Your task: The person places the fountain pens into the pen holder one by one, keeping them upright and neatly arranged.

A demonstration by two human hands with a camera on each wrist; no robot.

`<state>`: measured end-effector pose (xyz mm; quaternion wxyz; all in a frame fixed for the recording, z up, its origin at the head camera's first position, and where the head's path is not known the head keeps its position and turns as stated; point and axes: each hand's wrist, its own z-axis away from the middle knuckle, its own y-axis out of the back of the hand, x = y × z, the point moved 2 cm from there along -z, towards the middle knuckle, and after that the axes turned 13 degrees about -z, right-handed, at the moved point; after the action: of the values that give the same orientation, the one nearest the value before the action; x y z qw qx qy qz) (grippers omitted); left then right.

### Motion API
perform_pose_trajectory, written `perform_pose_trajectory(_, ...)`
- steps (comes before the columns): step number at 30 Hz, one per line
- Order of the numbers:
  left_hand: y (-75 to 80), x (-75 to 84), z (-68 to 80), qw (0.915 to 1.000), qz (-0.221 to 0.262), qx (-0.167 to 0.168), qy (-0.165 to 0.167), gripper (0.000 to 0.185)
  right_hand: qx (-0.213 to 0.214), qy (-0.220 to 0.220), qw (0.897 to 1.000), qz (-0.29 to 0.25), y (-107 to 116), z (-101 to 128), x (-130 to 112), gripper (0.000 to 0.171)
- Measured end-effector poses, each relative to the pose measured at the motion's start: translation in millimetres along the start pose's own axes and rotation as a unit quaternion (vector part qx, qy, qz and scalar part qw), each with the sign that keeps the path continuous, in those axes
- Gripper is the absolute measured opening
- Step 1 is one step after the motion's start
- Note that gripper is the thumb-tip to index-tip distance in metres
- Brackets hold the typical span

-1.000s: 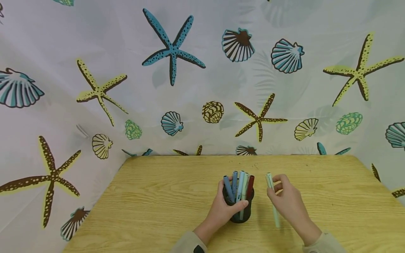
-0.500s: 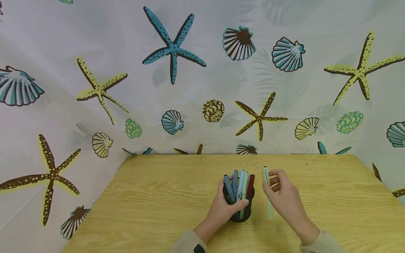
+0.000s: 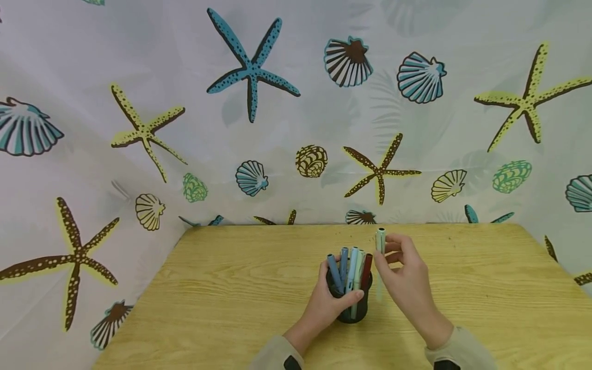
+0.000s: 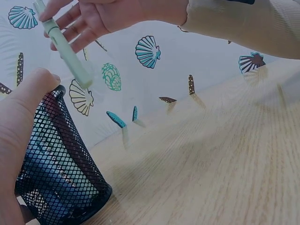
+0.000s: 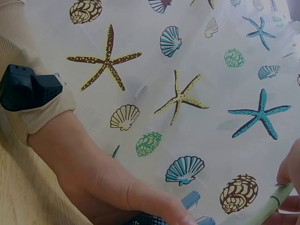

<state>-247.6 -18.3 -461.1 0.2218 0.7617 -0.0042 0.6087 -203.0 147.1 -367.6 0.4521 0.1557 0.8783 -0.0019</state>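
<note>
A black mesh pen cup (image 3: 358, 313) stands on the table, gripped by my left hand (image 3: 324, 304) with the thumb across its near side. Several pens fill it: blue ones (image 3: 334, 272), a light blue one (image 3: 352, 272), a pale green one and a dark red one (image 3: 367, 270). To the cup's right, my right hand (image 3: 407, 280) pinches another pale green pen (image 3: 380, 241) near its upper end. That pen is held off the table, roughly upright. In the left wrist view its lower end (image 4: 79, 77) hangs above and apart from the cup's rim (image 4: 61, 89).
The wooden table (image 3: 231, 288) spreads out on both sides of the hands. A pale cloth (image 3: 296, 113) printed with starfish and shells rises behind it and along its left and right sides.
My right hand has moved up and to the left with the pale green pen, closer to the cup, and the pen has become more upright. The left hand and cup have stayed put.
</note>
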Motion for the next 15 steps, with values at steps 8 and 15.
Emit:
perform_pose_trajectory(8, 1.1, -4.0, -2.6, 1.0, -0.008, 0.0, -0.005, 0.082, 0.025, 0.031, 0.998, -0.047, -14.2, -5.9, -15.9, 0.031)
perform_pose_trajectory(15, 7.4, 27.8, 9.6, 0.9999, -0.015, -0.006, 0.005, 0.078, 0.018, 0.034, 0.997, -0.065, -25.4, -1.8, -18.9, 0.029)
